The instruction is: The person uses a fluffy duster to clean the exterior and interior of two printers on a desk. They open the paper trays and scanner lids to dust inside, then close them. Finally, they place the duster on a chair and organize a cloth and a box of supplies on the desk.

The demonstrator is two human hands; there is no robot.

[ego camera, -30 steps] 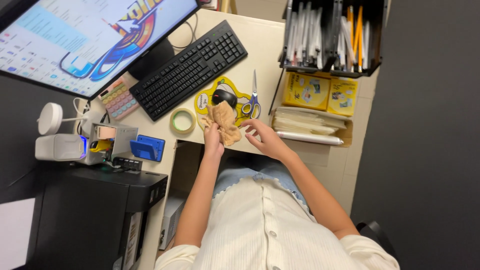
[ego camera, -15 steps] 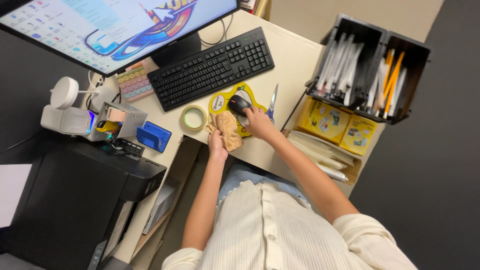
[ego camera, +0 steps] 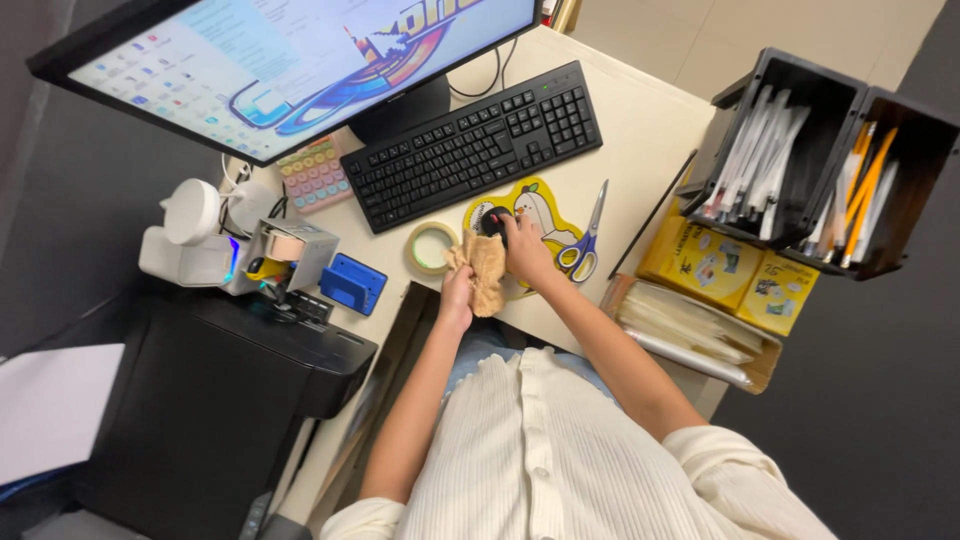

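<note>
From the left I see a white speaker (ego camera: 192, 240), a blue stapler (ego camera: 352, 283) and a roll of tape (ego camera: 430, 247) on the pale table (ego camera: 640, 120). My left hand (ego camera: 458, 290) is closed around a crumpled tan cloth (ego camera: 487, 272), soft and wrinkled, at the table's near edge. Touching it, my right hand (ego camera: 528, 255) cups the black mouse (ego camera: 495, 222) on a yellow duck-shaped mat (ego camera: 545, 200). Blue-handled scissors (ego camera: 583, 243) lie just beside.

A crumpled tan cloth (ego camera: 487, 282) sits bunched at the near edge of the bench, centre of the frame. Just above it, a black computer mouse (ego camera: 496, 222) rests on a yellow, irregularly shaped mouse pad (ego camera: 540, 205), mostly covered.
</note>
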